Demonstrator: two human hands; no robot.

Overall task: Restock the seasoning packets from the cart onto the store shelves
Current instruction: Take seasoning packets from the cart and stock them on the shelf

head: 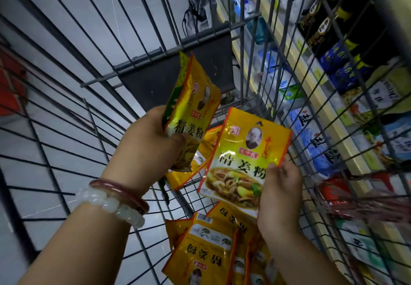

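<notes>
Head view, looking down into a wire cart (66, 111). Left hand (149, 144) raised over the basket, fingers curled round a small stack of yellow seasoning packets (191, 111), thumb pressed across the front near the printed characters; stack upright, tilted slightly right, at least 2 packets in it by the edges showing. On the left wrist, 2 bracelets: a dark red bangle (120, 193) and a white bead bracelet (111, 204) just behind it. Right hand (278, 200) lower and to the right, thumb and fingers pinching the bottom right corner of 1 single packet (244, 151), face up toward the camera, with a portrait, red seal and a picture of a stew on the front. More loose packets (209, 247) lying in the cart bottom beneath the right hand, some face down with a barcode showing, some upside down; another yellow packet partly hidden between the 2 hands. Dark folded child-seat flap (178, 75) at the far end of the cart. Beyond the right wire wall, store shelves (315, 89) stocked with blue and white bags and dark packets, blurred. Grey floor (55, 29) to the left.
</notes>
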